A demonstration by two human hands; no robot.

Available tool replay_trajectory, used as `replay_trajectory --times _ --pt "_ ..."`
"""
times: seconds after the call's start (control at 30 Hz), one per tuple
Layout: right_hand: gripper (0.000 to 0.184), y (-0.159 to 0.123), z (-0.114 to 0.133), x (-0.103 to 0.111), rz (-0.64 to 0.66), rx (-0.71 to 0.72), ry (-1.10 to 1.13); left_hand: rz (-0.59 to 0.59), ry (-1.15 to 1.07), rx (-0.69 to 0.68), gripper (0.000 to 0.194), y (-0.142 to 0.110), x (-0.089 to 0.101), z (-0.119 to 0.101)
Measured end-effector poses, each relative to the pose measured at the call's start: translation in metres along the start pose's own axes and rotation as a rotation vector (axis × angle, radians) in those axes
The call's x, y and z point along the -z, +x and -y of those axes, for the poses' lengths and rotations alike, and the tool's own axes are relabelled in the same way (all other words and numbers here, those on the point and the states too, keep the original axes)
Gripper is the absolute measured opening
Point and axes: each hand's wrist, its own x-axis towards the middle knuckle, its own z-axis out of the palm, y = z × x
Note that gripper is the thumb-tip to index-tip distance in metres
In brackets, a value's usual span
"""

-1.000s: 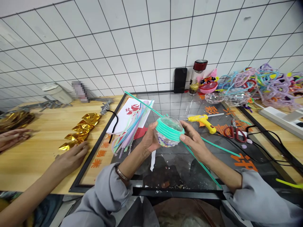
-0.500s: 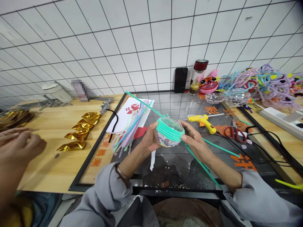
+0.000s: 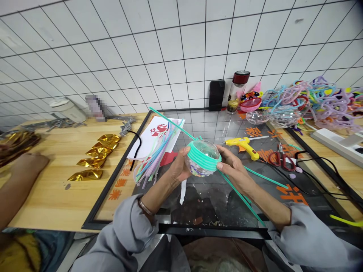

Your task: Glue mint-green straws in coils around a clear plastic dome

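Observation:
Between my two hands is a clear plastic ball with several rows of turquoise pipe cleaner wrapped round it and multicoloured bits in its lower part. My left hand is closed on its left side, thumb on the turquoise rows. On the right side my right hand grips it, thumb pressing the band's edge. Loose turquoise pipe cleaners stick out below my right hand, and one end points up and left. A bundle of pastel pipe cleaners lies left of the ball on white paper with a red print.
To the right lie a yellow glue gun with its cord, red-handled scissors and a white power strip. Tangled pipe cleaners, a bottle and a phone stand behind. A co-worker's hand is left, near folded gold foil pieces.
My hands and the ball have barely moved. The co-worker's hand has left the row of gold foil and moved left to the foil pile.

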Motion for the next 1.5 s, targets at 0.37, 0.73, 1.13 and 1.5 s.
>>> replay_trajectory --times 0.37,0.73,1.13,1.5 --pt "0.064 0.003 0.001 0.003 0.021 0.043 -0.059 -0.055 0.014 0.020 0.038 0.001 0.003 0.000" --pt "0.066 0.005 0.000 0.012 0.047 0.073 -0.157 -0.017 0.010 0.018 0.039 0.001 0.001 -0.001" --pt "0.064 0.003 0.002 0.008 0.029 0.064 -0.142 0.073 0.001 0.086 0.038 0.001 0.001 0.000" --pt "0.062 0.001 0.003 0.007 0.062 0.076 -0.055 0.049 0.021 0.040 0.042 0.000 -0.001 -0.003"
